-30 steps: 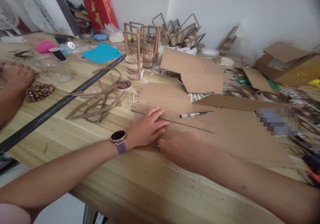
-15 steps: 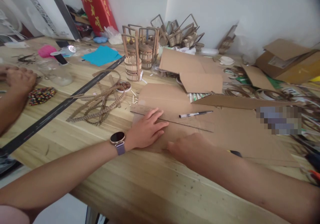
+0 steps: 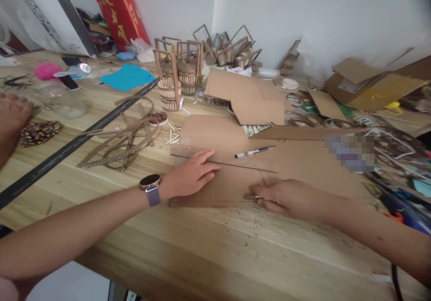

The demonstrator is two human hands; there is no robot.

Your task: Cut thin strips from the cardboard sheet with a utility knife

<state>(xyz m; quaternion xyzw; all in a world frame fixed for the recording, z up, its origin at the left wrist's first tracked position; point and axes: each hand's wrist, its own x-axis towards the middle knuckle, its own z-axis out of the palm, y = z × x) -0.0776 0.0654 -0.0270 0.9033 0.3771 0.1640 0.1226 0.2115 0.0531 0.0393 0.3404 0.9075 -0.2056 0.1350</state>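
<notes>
My left hand (image 3: 190, 174), a watch on its wrist, lies with fingers spread on a flat sheet of brown cardboard (image 3: 224, 188). Its fingertips press on what looks like a clear ruler (image 3: 242, 163), whose long lower edge shows as a dark line. My right hand (image 3: 283, 198) is closed around a utility knife (image 3: 253, 197) near the cardboard's front edge. The metal blade end points left; most of the handle is hidden in the fingers. A pen (image 3: 255, 152) lies on the cardboard just behind the ruler.
Bent brown strips (image 3: 126, 146) and a small dish of brown balls (image 3: 157, 118) lie left of the cardboard. Small bamboo baskets (image 3: 170, 88) stand behind. An opened carton (image 3: 370, 83) is at the back right. Another person's hand (image 3: 15, 112) rests at the far left.
My right hand has moved right along the cardboard's front edge, and a knife blade now shows at its fingers. My left hand stays on the ruler. The view has shifted slightly.
</notes>
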